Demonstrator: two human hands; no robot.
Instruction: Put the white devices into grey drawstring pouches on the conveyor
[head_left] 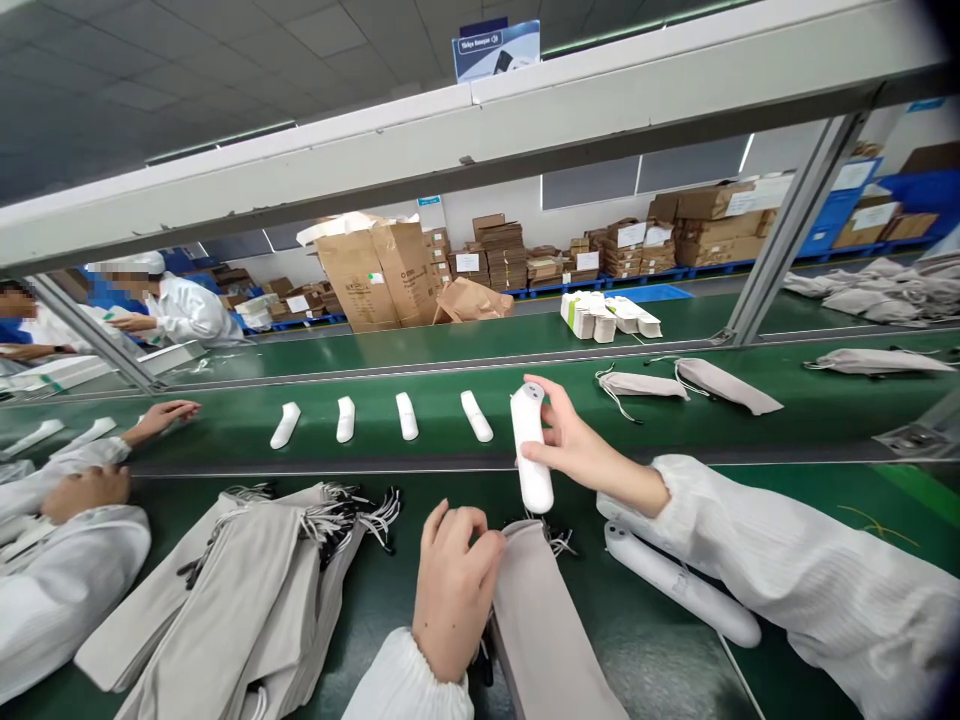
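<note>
**Two-handed work at a green conveyor belt, seen from the wearer's head; clock positions are taken from the centre of the view.** At 9 o'clock, a co-worker's hand (pixel 157 420) is lying flat-fingered on the belt, and a second white-sleeved forearm (pixel 67 600) is reaching in below it. At 7 o'clock, a bundle of greige fabric drawstring pouches (pixel 225 600) is lying with dark-and-white cords tangled at the mouths. At 6 o'clock, the left hand (pixel 454 590) is curling over the mouth of a single flat greige pouch (pixel 544 640); its fingertips are touching the soft, matte cloth, but whether they are pinching it cannot be told. Just above, the right hand (pixel 577 450) is closed around a smooth, glossy white handheld device (pixel 531 450), the fingers wrapping its rounded upper end while the device is standing nearly upright over the pouch mouth. At 12 o'clock, four slim white moulded pieces (pixel 406 416) are lying spaced in a row on the belt. At 4 o'clock, a second white device (pixel 679 585) is resting beside the right forearm. At 2 o'clock, two drawstring pouches (pixel 727 386) are lying on the belt, and cardboard cartons (pixel 712 225) are stacked beyond.
</note>
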